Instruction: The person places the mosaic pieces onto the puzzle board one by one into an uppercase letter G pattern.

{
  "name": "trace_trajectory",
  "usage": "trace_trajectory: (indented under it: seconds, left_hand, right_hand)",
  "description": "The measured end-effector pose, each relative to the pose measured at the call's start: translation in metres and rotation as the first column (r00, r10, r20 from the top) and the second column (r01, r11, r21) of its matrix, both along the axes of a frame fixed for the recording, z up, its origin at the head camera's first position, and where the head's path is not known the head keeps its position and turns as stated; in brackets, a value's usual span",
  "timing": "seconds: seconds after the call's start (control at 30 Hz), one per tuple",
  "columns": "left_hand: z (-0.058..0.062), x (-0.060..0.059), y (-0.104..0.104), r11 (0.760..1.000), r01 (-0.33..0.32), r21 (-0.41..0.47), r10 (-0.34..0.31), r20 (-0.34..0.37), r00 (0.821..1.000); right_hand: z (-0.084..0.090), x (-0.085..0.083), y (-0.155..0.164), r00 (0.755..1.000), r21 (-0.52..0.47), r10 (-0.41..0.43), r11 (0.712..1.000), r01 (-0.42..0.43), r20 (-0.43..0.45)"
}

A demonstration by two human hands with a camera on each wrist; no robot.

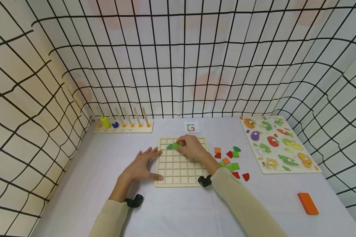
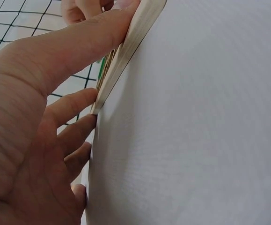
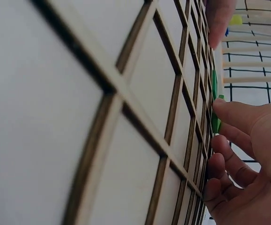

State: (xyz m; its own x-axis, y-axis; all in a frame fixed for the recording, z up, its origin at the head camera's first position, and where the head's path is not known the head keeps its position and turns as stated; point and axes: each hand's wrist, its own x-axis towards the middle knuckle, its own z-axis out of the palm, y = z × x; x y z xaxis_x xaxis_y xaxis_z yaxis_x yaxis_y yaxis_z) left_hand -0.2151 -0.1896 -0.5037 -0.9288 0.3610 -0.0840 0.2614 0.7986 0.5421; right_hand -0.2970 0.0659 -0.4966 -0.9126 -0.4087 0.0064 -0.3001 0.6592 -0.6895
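Observation:
A wooden grid board (image 1: 181,185) lies on the white cloth. My right hand (image 1: 192,147) is over its upper part, thumb and index finger pinching a light green square tile (image 1: 176,145). Beside that tile, a dark green quarter-round tile (image 1: 169,146) sits in a cell. The right wrist view shows the pinched tile (image 3: 220,115) at the grid surface, with the other fingers curled below it. Along the board's left edge my left hand (image 1: 140,165) spreads its fingers. Its thumb rests on the board's rim, and a fingertip touches the side (image 2: 119,68).
Several red, orange and green tiles (image 1: 235,166) lie right of the board. Behind it is a small pattern card (image 1: 191,127). A peg stand (image 1: 123,130) stands back left, a vegetable puzzle board (image 1: 280,144) lies right, and an orange block (image 1: 308,203) is front right. Black netting surrounds the table.

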Motion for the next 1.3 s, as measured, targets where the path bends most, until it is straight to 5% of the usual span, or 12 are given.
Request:
trace_trajectory:
  seconds: [0.8,1.3]
  left_hand:
    - [0.002,0.0,0.001,1.0,0.006,-0.007,-0.006,0.001,1.0]
    - [0.002,-0.001,0.001,1.0,0.009,-0.011,-0.009,0.005,1.0]
  right_hand:
    - [0.001,0.0,0.002,1.0,0.013,-0.006,1.0,0.006,-0.007]
    - [0.015,0.014,0.045,0.998,-0.019,-0.015,1.0,0.014,-0.061]
